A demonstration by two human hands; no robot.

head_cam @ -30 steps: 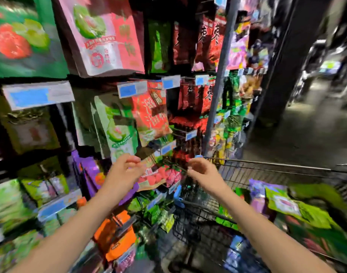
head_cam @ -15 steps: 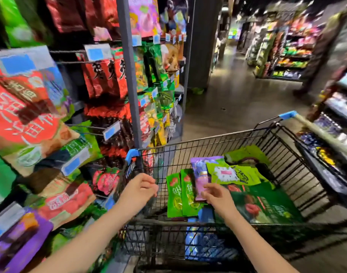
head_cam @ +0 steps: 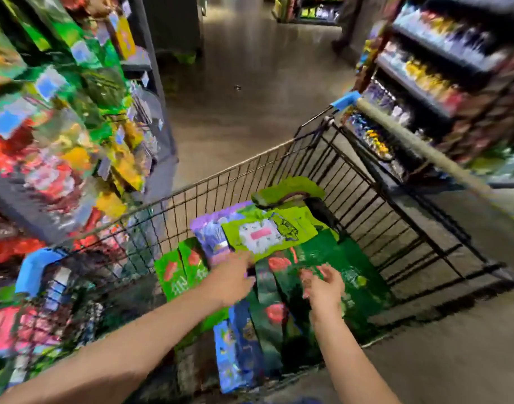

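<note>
A long dark green packet [head_cam: 267,298] printed with red fruit lies flat in the cart [head_cam: 366,214] among other snack packets. It sits between the left hand [head_cam: 231,282] and the right hand [head_cam: 322,287]. Each grip is apart, fingers loose and holding nothing. The packet's long axis runs near to far.

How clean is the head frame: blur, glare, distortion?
Head view: heavy motion smear on the left shelf packets, labels unreadable; left hand and right hand soft-edged; light-green packet in the cart is sharpest; pale sheen on the floor; right shelves lean with wide-angle distortion.
</note>
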